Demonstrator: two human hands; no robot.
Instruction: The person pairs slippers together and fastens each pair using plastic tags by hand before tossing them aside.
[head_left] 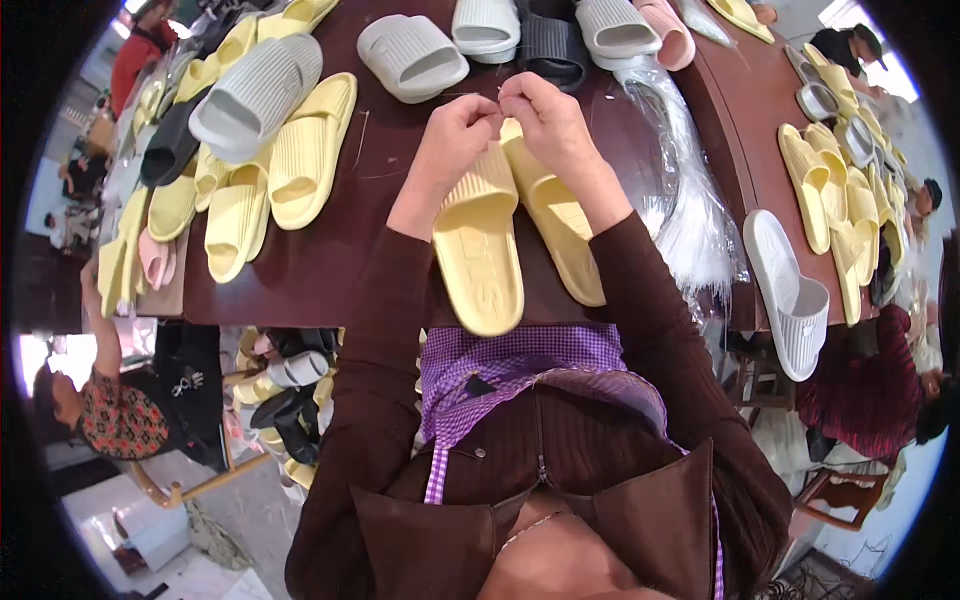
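A pair of yellow ribbed slide slippers lies side by side in front of me, the left slipper (480, 270) and the right slipper (565, 240) with their heels toward me. Above their far ends, my left hand (462, 140) and my right hand (550, 115) meet, fingertips pinched close together. Whatever sits between the fingers is too small to make out. My right forearm partly covers the right slipper. Just beyond my hands stands a black slipper (552, 50).
Grey slippers (412, 55) and a pink slipper (667, 30) line the far side of the brown table (350, 285). A bundle of thin clear strands (685, 200) lies right of my arm. Yellow slippers (312, 150) pile up at left. Other people sit around both sides.
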